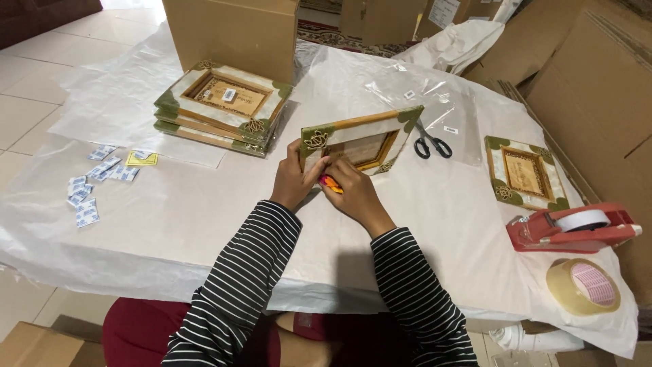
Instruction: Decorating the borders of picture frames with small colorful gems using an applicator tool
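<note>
A wooden picture frame (360, 139) with green corners stands tilted on its lower edge in the middle of the covered table (204, 211). My left hand (293, 180) grips its lower left corner, thumb on the front. My right hand (354, 194) is at the frame's bottom edge and holds a small orange and pink object (330, 183) against it. Both arms wear black and white striped sleeves.
A stack of like frames (224, 109) lies at the back left before a cardboard box (234, 34). Small white packets (92, 187) lie at left. Black scissors (431, 144), another frame (524, 173), a red tape dispenser (574, 228) and a tape roll (584, 285) sit at right.
</note>
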